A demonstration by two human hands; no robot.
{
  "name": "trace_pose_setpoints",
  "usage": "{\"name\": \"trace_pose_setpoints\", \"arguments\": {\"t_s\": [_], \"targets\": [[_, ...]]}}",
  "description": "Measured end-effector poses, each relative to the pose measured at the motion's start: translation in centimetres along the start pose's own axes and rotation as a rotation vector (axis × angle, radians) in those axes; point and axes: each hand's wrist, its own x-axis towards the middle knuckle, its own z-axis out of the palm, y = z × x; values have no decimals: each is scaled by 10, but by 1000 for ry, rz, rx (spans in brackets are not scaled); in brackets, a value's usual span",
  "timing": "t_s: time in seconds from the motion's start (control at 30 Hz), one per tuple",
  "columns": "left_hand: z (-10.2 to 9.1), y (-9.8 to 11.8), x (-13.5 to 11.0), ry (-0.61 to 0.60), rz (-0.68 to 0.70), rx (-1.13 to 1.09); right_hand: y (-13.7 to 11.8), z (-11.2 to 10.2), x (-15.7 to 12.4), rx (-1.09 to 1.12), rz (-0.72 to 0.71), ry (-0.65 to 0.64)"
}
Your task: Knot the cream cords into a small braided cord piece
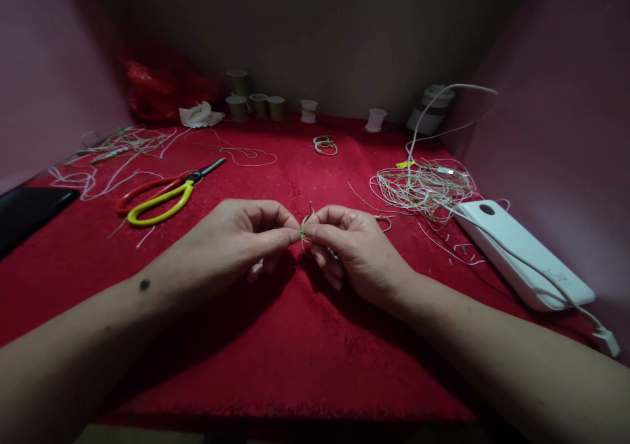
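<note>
Over the middle of the red cloth, my left hand (260, 231) pinches a small bundle of green and pale cord (306, 226) between thumb and forefinger. From the other side my right hand (347, 237) pinches the same cord, its thumb and forefinger almost touching the left fingertips. Thin cord ends stick up between the hands, one tipped with something small and dark. Part of a cord loop (384, 222) shows just behind my right hand. Beyond my hands lies a finished-looking ring of knotted cord (325, 145). How the held cord is knotted is too small to tell.
Scissors (160, 198) with red and yellow handles lie left, near a cord tangle (128, 143) and a black phone-like slab (34, 211). At right are another tangle (418, 185), a white power bank (524, 254) and its cable. Several spools (275, 107) stand at the back.
</note>
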Motion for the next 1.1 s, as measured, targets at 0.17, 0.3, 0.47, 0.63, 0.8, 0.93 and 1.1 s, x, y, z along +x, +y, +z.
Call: {"name": "trace_pose_setpoints", "arguments": {"t_s": [0.17, 0.3, 0.47, 0.63, 0.8, 0.93, 1.1], "targets": [[0, 2, 0, 11, 4, 12, 0, 0, 0, -11, 1, -4], [0, 2, 0, 16, 5, 20, 0, -1, 0, -1, -2, -12], [-1, 1, 0, 22, 13, 22, 0, 1, 0, -19, -4, -3], [-1, 1, 1, 11, 41, 31, -2, 4, -1, -68, -5, 30], [-1, 2, 0, 21, 31, 29, -2, 5, -1, -63, -15, 34], [0, 3, -1, 15, 22, 32, -2, 6, -1, -75, -10, 54], [1, 1, 0, 10, 36, 15, -4, 6, -1, -105, -13, 62]]}}
